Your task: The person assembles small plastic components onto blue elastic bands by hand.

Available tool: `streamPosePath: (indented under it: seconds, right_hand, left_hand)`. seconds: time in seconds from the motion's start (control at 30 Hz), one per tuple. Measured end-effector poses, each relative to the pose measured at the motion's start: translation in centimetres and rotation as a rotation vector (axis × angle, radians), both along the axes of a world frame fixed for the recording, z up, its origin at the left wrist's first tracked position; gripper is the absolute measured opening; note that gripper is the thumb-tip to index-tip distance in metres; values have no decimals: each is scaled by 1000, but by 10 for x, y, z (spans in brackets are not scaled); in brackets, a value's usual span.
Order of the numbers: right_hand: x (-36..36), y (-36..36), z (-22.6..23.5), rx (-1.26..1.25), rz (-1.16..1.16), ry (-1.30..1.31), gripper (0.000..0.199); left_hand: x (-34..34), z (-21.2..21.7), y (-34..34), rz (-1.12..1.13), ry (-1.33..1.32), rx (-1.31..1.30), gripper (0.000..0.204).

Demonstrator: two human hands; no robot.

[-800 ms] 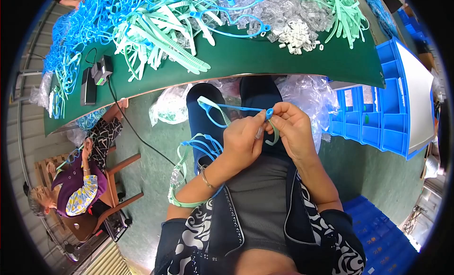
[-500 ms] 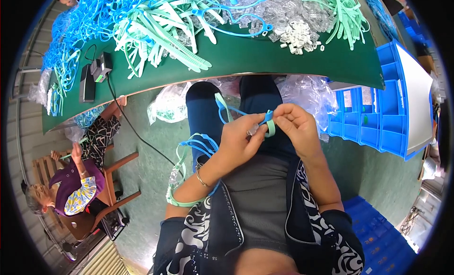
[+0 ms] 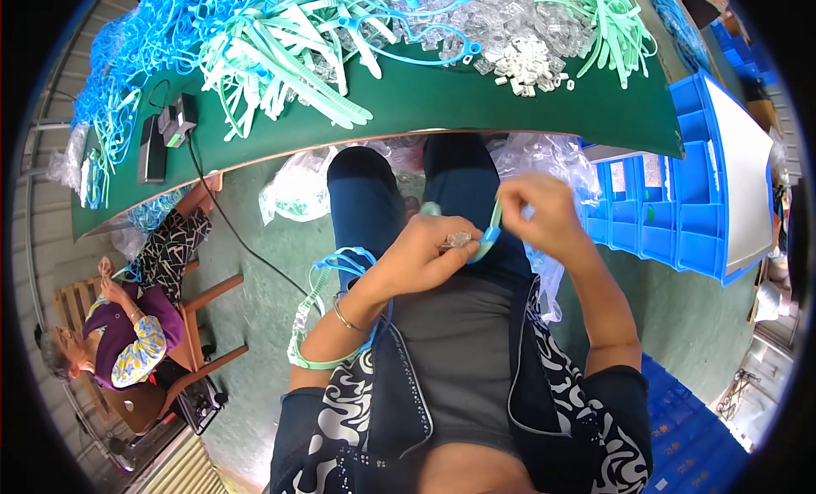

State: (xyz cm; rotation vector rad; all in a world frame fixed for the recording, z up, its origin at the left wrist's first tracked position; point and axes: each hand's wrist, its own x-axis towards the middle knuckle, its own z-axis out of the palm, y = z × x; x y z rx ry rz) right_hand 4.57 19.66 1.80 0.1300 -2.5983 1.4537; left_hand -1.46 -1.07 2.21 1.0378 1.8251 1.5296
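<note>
My left hand (image 3: 429,254) is closed over my lap on a blue plastic piece (image 3: 490,235) and the green strap threaded through it. A clear plastic buckle (image 3: 459,240) sticks out between its fingers. Up from the blue piece runs the green strap (image 3: 496,214), its end pinched by my right hand (image 3: 542,212), which is smeared by motion. A finished-looking loop of green strap and blue frame (image 3: 316,303) hangs around my left forearm. On the green table ahead lie heaps of blue frames (image 3: 170,44), green ribbed straps (image 3: 289,69), clear buckles (image 3: 510,18) and small white rings (image 3: 529,67).
The green table (image 3: 408,112) curves across in front of my knees. A black device with a cable (image 3: 174,124) lies at its left. Blue crates (image 3: 671,214) stand at right, and clear plastic bags (image 3: 297,188) are under the table. A seated co-worker (image 3: 127,324) works at left.
My right hand has lifted slightly and drawn the green strap upward through the blue piece. My left hand stays nearly in place. The co-worker's hands have come together.
</note>
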Motion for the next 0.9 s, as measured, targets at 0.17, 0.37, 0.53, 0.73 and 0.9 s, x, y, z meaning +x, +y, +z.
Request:
streamPosePath:
  seconds: [0.17,0.37,0.53,0.73,0.9]
  right_hand:
    - [-6,5,-19,-746,-208,-233,18]
    - [8,-20,-23,-1012,-92,-214,25]
    - [-11,55,-23,-1719,-62,161,21]
    - [6,-19,-6,-387,-161,-139,14]
    - [-15,12,-19,76,-478,179,9]
  left_hand:
    - [-8,2,-3,16,-306,86,11]
    - [-5,5,7,1,-343,-54,11]
    - [-8,6,5,-181,-560,71,14]
    - [-14,11,20,-30,-455,-96,16]
    - [-7,12,32,-53,-500,-113,16]
